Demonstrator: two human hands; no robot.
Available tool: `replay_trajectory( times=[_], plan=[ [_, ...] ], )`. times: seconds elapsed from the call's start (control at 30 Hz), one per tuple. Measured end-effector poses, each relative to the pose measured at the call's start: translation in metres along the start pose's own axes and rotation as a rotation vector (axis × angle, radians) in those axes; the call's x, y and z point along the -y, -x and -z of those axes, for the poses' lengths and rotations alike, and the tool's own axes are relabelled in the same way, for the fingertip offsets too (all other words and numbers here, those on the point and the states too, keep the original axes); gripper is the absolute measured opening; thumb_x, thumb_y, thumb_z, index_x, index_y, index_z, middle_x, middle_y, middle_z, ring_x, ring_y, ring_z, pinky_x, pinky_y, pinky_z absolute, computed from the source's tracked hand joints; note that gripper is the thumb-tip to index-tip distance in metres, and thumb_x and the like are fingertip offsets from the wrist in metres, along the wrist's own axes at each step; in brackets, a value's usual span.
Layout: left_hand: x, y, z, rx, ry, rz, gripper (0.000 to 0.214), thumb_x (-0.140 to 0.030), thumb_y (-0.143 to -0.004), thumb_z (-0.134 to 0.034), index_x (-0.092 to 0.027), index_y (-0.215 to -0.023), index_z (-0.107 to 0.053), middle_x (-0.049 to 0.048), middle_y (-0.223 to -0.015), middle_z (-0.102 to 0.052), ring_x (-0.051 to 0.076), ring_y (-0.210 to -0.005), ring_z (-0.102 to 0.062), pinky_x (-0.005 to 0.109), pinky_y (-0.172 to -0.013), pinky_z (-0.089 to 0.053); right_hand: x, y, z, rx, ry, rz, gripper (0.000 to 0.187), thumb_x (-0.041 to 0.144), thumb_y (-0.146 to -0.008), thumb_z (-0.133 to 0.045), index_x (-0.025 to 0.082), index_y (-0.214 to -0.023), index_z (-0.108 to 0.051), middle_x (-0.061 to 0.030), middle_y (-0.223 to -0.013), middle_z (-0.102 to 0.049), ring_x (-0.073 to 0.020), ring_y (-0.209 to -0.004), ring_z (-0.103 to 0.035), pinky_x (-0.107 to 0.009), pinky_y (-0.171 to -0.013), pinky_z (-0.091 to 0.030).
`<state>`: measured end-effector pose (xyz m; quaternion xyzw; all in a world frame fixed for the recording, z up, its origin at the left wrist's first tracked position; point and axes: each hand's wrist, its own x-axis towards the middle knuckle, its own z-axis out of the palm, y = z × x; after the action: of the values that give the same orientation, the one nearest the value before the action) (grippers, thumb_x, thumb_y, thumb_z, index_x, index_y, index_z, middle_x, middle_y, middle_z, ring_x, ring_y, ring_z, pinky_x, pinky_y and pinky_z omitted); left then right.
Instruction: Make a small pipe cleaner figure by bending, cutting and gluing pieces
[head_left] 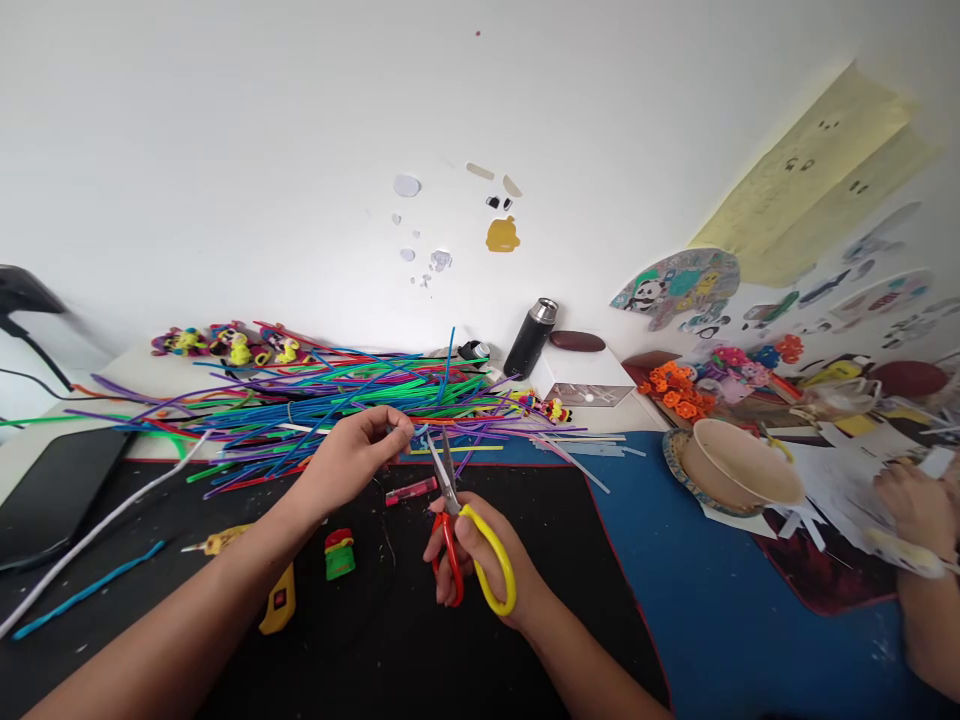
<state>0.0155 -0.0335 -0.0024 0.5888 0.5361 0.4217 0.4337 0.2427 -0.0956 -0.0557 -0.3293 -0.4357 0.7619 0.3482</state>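
My left hand is pinched closed on a thin light-blue pipe cleaner just in front of a big heap of coloured pipe cleaners. My right hand grips red-and-yellow scissors. Their blades are slightly apart and point up at the piece held by the left hand. A short pink piece lies on the black mat between the hands. A small red-and-green object lies on the mat below the left hand.
A yellow utility knife, a white pipe cleaner and a blue one lie at left. A black bottle and white box stand behind. At right, a bowl, paper crafts and another person's hand.
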Motion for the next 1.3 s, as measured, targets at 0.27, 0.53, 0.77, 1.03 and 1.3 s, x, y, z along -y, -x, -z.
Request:
replay_trajectory(
  times=[0.27,0.53,0.77,1.03,1.3],
  plan=[
    [0.005,0.002,-0.006,-0.016,-0.099,-0.019,0.040,-0.060,-0.090,-0.063,-0.020,-0.087,-0.066,-0.0009,-0.075,-0.063,0.016,-0.065,-0.055,0.027,-0.061,-0.044,-0.006,-0.011,-0.013,-0.039,0.027,0.003,0.063,0.070,-0.086,-0.074,0.020,-0.118,-0.056,0.0021,-0.077,-0.069,-0.0111,-0.042,-0.064,-0.020,-0.039,-0.049],
    [0.006,0.004,-0.014,0.060,-0.039,-0.003,0.036,-0.057,-0.092,-0.061,-0.021,-0.089,-0.065,0.0016,-0.077,-0.071,0.019,-0.068,-0.063,0.029,-0.065,-0.049,-0.010,-0.020,-0.019,-0.095,0.031,0.010,0.062,0.072,-0.084,-0.074,0.020,-0.114,-0.055,0.0052,-0.072,-0.065,-0.0098,-0.037,-0.060,-0.018,-0.035,-0.046],
    [0.006,0.004,-0.015,0.090,-0.045,0.024,0.033,-0.053,-0.092,-0.062,-0.021,-0.088,-0.064,0.0023,-0.080,-0.073,0.020,-0.070,-0.065,0.029,-0.066,-0.050,-0.009,-0.022,-0.023,-0.132,0.037,0.002,0.064,0.074,-0.083,-0.073,0.020,-0.113,-0.056,0.0065,-0.069,-0.064,-0.0092,-0.035,-0.058,-0.017,-0.032,-0.043],
    [0.008,0.002,-0.016,0.094,-0.022,0.025,0.034,-0.055,-0.090,-0.064,-0.020,-0.087,-0.065,0.0030,-0.078,-0.073,0.020,-0.068,-0.065,0.029,-0.064,-0.051,-0.011,-0.023,-0.024,-0.157,0.043,-0.008,0.063,0.074,-0.083,-0.073,0.020,-0.110,-0.056,0.0074,-0.067,-0.062,-0.0084,-0.033,-0.055,-0.016,-0.031,-0.041],
    [0.011,0.001,-0.016,0.096,-0.016,0.040,0.037,-0.057,-0.089,-0.066,-0.020,-0.087,-0.066,0.0035,-0.078,-0.074,0.020,-0.068,-0.067,0.029,-0.063,-0.052,-0.013,-0.024,-0.023,-0.159,0.043,-0.041,0.063,0.075,-0.081,-0.073,0.021,-0.110,-0.055,0.0078,-0.067,-0.061,-0.0080,-0.033,-0.054,-0.016,-0.031,-0.041]
  ],
)
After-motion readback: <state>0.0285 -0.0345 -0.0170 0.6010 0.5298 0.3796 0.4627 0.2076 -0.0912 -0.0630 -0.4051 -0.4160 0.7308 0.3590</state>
